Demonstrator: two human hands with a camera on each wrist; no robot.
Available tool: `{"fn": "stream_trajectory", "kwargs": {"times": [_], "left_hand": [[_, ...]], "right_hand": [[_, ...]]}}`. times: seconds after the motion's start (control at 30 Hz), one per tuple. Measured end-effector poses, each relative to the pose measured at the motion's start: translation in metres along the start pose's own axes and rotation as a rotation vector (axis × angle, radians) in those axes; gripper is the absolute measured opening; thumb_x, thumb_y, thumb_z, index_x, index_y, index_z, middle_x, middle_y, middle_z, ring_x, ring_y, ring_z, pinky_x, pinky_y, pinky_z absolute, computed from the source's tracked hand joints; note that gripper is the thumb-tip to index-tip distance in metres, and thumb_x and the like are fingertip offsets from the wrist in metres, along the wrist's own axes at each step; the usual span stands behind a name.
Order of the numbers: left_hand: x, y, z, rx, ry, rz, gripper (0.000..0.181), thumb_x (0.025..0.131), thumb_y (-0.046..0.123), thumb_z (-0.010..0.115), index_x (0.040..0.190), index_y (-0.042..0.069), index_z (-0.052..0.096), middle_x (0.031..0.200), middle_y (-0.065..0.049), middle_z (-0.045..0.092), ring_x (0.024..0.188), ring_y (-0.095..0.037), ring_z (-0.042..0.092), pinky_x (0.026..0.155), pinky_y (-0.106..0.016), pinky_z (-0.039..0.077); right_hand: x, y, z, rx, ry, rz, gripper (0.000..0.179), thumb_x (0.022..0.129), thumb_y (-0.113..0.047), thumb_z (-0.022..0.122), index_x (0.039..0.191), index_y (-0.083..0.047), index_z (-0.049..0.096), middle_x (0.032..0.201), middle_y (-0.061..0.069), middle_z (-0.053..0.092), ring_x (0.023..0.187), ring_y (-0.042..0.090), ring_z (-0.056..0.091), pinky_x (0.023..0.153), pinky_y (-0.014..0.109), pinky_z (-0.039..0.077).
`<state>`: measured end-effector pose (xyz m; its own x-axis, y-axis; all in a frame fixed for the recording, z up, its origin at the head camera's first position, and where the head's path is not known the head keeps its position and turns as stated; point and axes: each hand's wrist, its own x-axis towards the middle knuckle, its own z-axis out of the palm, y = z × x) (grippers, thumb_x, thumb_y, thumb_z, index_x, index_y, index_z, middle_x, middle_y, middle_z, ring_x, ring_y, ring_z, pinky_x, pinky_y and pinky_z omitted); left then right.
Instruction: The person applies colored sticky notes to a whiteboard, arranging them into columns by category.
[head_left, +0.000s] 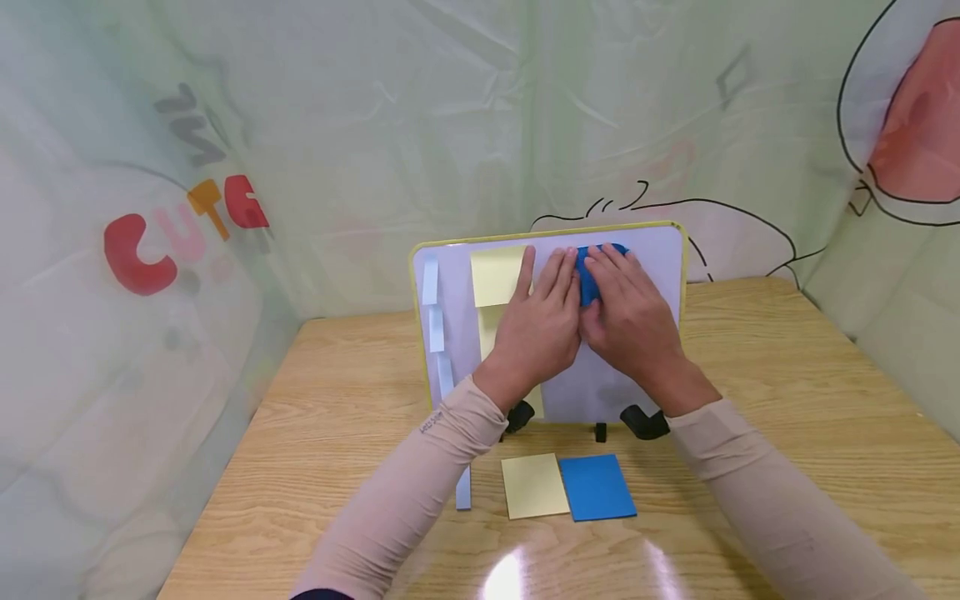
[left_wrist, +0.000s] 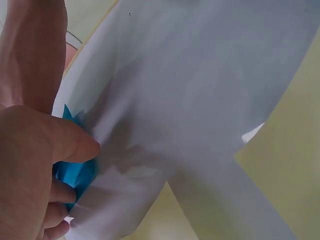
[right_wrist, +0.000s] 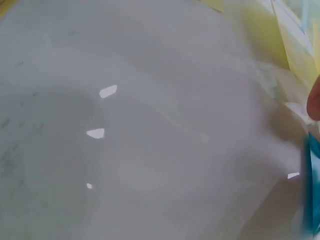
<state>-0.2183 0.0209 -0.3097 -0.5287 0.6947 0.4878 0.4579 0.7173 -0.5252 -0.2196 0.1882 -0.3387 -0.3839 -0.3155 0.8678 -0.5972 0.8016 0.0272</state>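
A white board [head_left: 607,383] with a yellow rim stands upright on the table. My left hand [head_left: 542,321] and right hand [head_left: 630,308] lie side by side against its upper part, fingers stretched upward. Between and beneath their fingertips is a blue sticky note [head_left: 588,287], partly covered by the right hand. The left index finger overlaps the edge of a pale yellow sticky note [head_left: 497,277] on the board. In the left wrist view the blue note bends away from the board surface beside a thumb [left_wrist: 75,142]. The right wrist view catches only the note's edge [right_wrist: 314,185].
Narrow light-blue strips [head_left: 431,279] run down the board's left side, with more yellow notes under the upper one. Black stand feet [head_left: 645,422] support the board. In front lie a yellow pad [head_left: 535,486], a blue pad [head_left: 598,487] and a light-blue strip pad [head_left: 463,490].
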Motion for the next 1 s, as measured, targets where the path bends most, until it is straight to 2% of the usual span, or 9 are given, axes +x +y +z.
{"fn": "stream_trajectory", "kwargs": {"times": [0.13, 0.37, 0.57, 0.73, 1.0], "left_hand": [[0.001, 0.000, -0.002, 0.006, -0.023, 0.003, 0.056, 0.102, 0.037, 0.041, 0.145, 0.003, 0.053, 0.156, -0.017, 0.038, 0.147, -0.032, 0.029, 0.118, -0.060, 0.004], [0.005, 0.001, -0.003, -0.006, -0.085, -0.010, 0.060, 0.100, 0.040, 0.044, 0.146, 0.002, 0.050, 0.159, -0.016, 0.033, 0.148, -0.032, 0.027, 0.118, -0.059, 0.002], [0.006, 0.002, -0.002, -0.005, -0.083, -0.018, 0.060, 0.101, 0.040, 0.043, 0.147, 0.002, 0.050, 0.158, -0.016, 0.034, 0.147, -0.033, 0.029, 0.118, -0.059, 0.006], [0.007, 0.003, 0.000, -0.007, -0.055, -0.025, 0.058, 0.102, 0.038, 0.041, 0.147, 0.002, 0.049, 0.157, -0.016, 0.036, 0.146, -0.031, 0.031, 0.118, -0.059, 0.009], [0.009, 0.004, 0.000, -0.009, -0.091, -0.020, 0.059, 0.102, 0.040, 0.042, 0.148, 0.004, 0.048, 0.160, -0.015, 0.032, 0.147, -0.031, 0.028, 0.118, -0.060, 0.006]], "right_hand": [[-0.002, 0.004, -0.006, -0.018, -0.009, 0.046, 0.052, 0.083, -0.002, 0.066, 0.132, 0.011, 0.055, 0.136, 0.027, 0.056, 0.130, 0.042, 0.051, 0.114, 0.051, 0.029], [-0.004, 0.009, -0.014, -0.082, -0.020, 0.126, 0.052, 0.084, 0.001, 0.067, 0.133, 0.010, 0.054, 0.136, 0.026, 0.057, 0.130, 0.043, 0.051, 0.114, 0.051, 0.028], [0.000, 0.005, -0.008, -0.030, 0.017, 0.084, 0.049, 0.084, 0.000, 0.065, 0.131, 0.010, 0.056, 0.136, 0.026, 0.057, 0.129, 0.043, 0.052, 0.114, 0.050, 0.030], [0.002, 0.006, -0.002, 0.006, -0.007, 0.033, 0.049, 0.085, -0.001, 0.067, 0.131, 0.010, 0.056, 0.139, 0.025, 0.055, 0.132, 0.042, 0.049, 0.114, 0.051, 0.029], [-0.003, 0.013, -0.007, -0.029, -0.036, 0.085, 0.051, 0.084, 0.001, 0.068, 0.132, 0.011, 0.054, 0.141, 0.025, 0.053, 0.133, 0.042, 0.048, 0.114, 0.051, 0.029]]}}
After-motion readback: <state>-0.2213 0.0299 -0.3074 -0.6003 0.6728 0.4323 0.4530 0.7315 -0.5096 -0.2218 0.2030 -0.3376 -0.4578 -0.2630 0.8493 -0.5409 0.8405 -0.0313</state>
